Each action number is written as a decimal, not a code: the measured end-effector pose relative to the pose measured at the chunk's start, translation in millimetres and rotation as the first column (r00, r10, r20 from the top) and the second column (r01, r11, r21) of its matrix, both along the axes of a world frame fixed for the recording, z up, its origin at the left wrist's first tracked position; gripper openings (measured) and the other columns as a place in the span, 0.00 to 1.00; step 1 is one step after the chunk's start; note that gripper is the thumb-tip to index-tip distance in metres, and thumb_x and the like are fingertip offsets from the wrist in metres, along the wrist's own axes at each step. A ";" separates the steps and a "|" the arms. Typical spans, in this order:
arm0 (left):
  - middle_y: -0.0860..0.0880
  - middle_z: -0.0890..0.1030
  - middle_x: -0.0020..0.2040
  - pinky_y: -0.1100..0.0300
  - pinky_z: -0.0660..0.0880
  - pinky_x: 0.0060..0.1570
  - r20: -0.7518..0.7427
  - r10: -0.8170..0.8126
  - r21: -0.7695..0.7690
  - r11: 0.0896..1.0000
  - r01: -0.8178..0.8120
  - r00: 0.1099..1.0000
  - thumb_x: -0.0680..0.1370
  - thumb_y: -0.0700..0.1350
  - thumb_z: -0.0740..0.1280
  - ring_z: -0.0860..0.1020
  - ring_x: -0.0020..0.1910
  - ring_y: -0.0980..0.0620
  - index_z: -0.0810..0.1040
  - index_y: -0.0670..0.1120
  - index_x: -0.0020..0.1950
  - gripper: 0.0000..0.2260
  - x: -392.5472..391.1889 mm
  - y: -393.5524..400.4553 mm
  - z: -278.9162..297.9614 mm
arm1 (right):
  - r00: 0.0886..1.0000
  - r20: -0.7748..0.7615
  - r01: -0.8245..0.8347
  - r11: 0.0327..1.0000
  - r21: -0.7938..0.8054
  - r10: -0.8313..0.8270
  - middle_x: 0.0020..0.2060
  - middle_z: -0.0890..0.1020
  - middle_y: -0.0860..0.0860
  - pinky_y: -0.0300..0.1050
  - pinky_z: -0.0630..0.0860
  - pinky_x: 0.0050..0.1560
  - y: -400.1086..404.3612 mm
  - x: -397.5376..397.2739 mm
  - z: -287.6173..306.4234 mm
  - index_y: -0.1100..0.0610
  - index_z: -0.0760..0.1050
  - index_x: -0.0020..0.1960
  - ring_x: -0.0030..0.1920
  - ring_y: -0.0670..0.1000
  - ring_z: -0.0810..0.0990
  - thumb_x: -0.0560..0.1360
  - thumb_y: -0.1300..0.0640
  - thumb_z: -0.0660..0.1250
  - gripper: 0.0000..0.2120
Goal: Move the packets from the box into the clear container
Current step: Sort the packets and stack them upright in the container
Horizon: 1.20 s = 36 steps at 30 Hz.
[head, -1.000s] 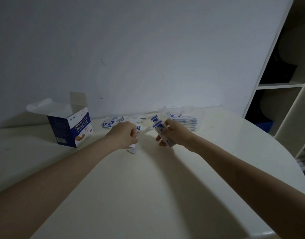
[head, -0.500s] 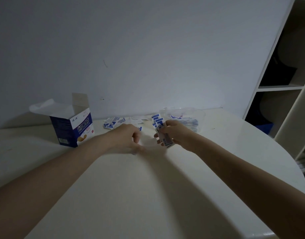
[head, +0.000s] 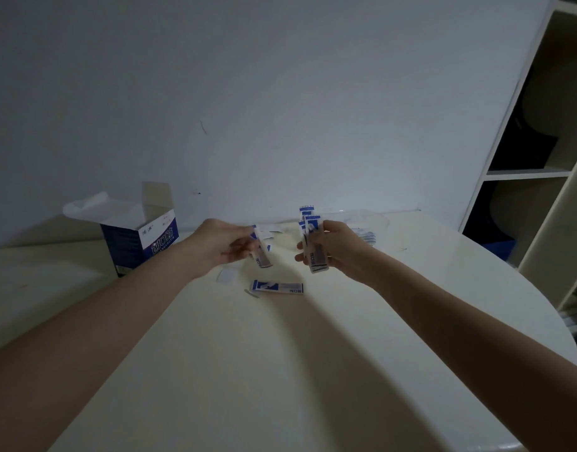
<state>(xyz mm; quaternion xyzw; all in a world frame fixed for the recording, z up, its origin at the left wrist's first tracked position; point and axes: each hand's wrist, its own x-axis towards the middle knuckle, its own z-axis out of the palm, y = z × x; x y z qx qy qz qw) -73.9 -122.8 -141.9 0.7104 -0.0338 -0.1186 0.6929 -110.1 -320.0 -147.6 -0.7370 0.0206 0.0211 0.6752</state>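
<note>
**Two hands gathering packets over a pale bench**

Both arms reach forward over a pale, rounded bench in dim light. The right hand is curled around a small upright stack of thin blue-and-white paper packets, their long axes nearly vertical, tops fanned above the fingers. The left hand pinches a single blue-and-white packet between thumb and fingertips; it hangs roughly upright and is blurred.

One more flat blue-and-white packet lies on the bench just nearer the person than the gap between the two hands, its long axis running left to right. A few loose packets lie scattered just beyond the left hand.

The clear plastic container sits just beyond and to the right of the right hand, already holding some packets; the right hand is plainly the nearer one. The open blue-and-white cardboard box stands well left of the left hand. The likely next move is passing the single packet rightward to join the stack.
</note>
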 end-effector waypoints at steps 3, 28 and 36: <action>0.48 0.81 0.24 0.70 0.75 0.25 -0.058 0.118 -0.168 0.978 -0.126 0.991 0.76 0.39 0.67 0.75 0.20 0.60 0.77 0.37 0.40 0.07 0.7 -2.5 4.8 | 0.991 -0.123 -0.018 0.957 0.288 0.055 0.41 0.77 0.61 0.48 0.79 0.42 5.2 -1.6 1.7 0.65 0.68 0.47 0.40 0.57 0.80 0.80 0.67 0.52 0.07; 0.49 0.80 0.45 0.62 0.72 0.40 0.116 -0.506 0.885 0.444 0.143 0.855 0.69 0.45 0.73 0.79 0.43 0.51 0.76 0.44 0.48 0.11 -1.5 -15.1 -33.1 | 0.924 0.012 -0.128 0.341 -0.931 0.381 0.56 0.77 0.60 0.45 0.69 0.50 6.5 0.4 -18.0 0.64 0.73 0.58 0.51 0.53 0.73 0.78 0.59 0.61 0.12; 0.51 0.73 0.33 0.62 0.64 0.31 0.152 -0.504 0.909 0.410 0.080 0.850 0.69 0.42 0.72 0.71 0.35 0.52 0.70 0.49 0.36 0.11 -0.9 -19.6 -33.7 | 0.931 0.024 -0.141 0.420 -0.897 0.364 0.53 0.80 0.60 0.42 0.67 0.44 22.6 3.1 -23.6 0.64 0.76 0.57 0.46 0.52 0.73 0.75 0.60 0.63 0.12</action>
